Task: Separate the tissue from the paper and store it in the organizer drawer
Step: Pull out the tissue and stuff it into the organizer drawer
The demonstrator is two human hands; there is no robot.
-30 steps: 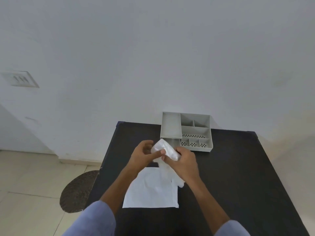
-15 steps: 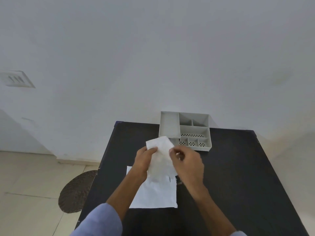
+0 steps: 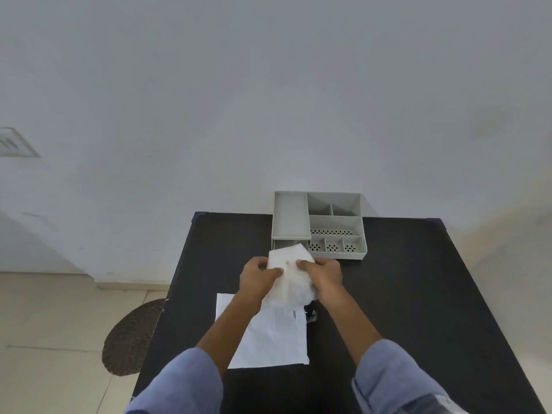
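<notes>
A white tissue is held up between both hands above the black table. My left hand pinches its left side and my right hand grips its right side. Under my forearms a white sheet of paper lies flat on the table. Behind the tissue, against the wall, stands the grey organizer. Its drawer sits under the left tray, and its front is partly hidden by the tissue, so whether it is pulled out I cannot tell.
A small dark object lies by the paper's right edge. A brown round mat lies on the tiled floor left of the table. The white wall runs right behind the table's far edge.
The tissue was bunched between my hands, then spread out. Now both hands hold it at its sides, slightly nearer the organizer. The paper stays on the table.
</notes>
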